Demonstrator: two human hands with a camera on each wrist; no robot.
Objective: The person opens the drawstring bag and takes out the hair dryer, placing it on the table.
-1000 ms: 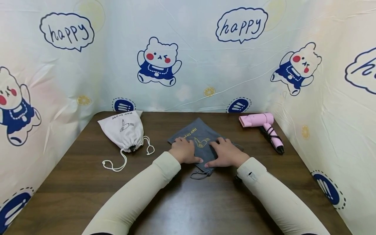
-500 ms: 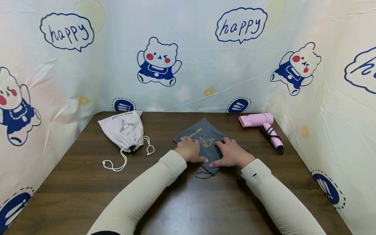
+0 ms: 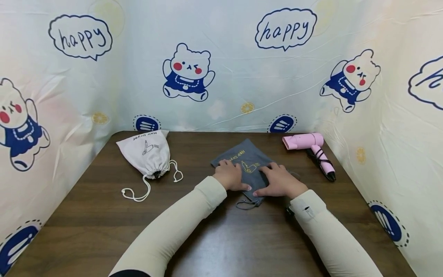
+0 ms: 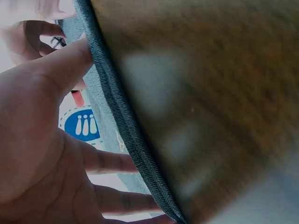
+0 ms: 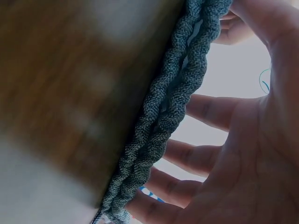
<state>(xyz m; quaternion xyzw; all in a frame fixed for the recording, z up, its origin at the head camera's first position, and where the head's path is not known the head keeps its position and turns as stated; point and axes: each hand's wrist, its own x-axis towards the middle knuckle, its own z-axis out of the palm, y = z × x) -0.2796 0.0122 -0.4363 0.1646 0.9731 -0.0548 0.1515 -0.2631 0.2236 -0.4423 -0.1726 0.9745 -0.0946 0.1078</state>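
Observation:
A dark grey drawstring bag (image 3: 254, 177) with yellow "Hair Dryer" print and a dryer drawing lies flat on the table in the head view. My left hand (image 3: 229, 176) rests on its left edge, fingers spread. On the right, along the gathered mouth, my right hand (image 3: 281, 182) rests with its fingers spread. Both thumbs touch the bag's near corner, beside a loop of cord (image 3: 246, 205). In the left wrist view, fingertips meet a stitched edge (image 4: 126, 121). The right wrist view has the ruffled mouth (image 5: 180, 88) against the fingers.
A white drawstring bag (image 3: 147, 156) printed "Hair Dryer" lies back left, its white cords (image 3: 138, 196) trailing toward the front. A pink hair dryer (image 3: 302, 141) with its black cord wrapped lies at the back right. Printed cloth (image 3: 225, 69) stands around the brown table (image 3: 86, 231).
Both hands have slid the grey bag to the right along the table, keeping their places on it. The white bag and pink hair dryer have stayed put.

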